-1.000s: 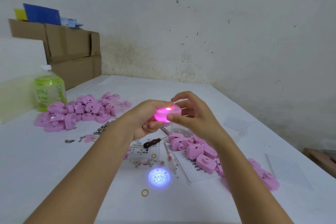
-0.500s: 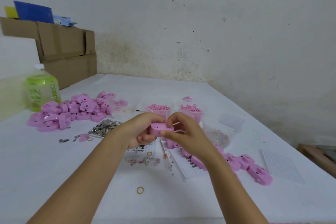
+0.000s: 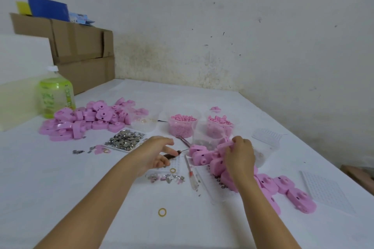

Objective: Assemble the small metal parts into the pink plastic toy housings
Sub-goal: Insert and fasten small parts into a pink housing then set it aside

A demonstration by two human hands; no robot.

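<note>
Holding a pink housing (image 3: 223, 146) atop the right-side pile (image 3: 202, 156), the right hand (image 3: 239, 155) kept no slack, grip clenched around it. Left hand (image 3: 153, 151), grip loose and empty, hovered just over the awl (image 3: 172, 155), lying crosswise, tip toward that pile.

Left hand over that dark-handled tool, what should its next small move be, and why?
Probably close the left hand on the dark-handled tool lying right by its relaxed fingers. The right hand is gripping a pink housing at the pile beside it, so that piece seems done and the tool is likely needed next.
</note>
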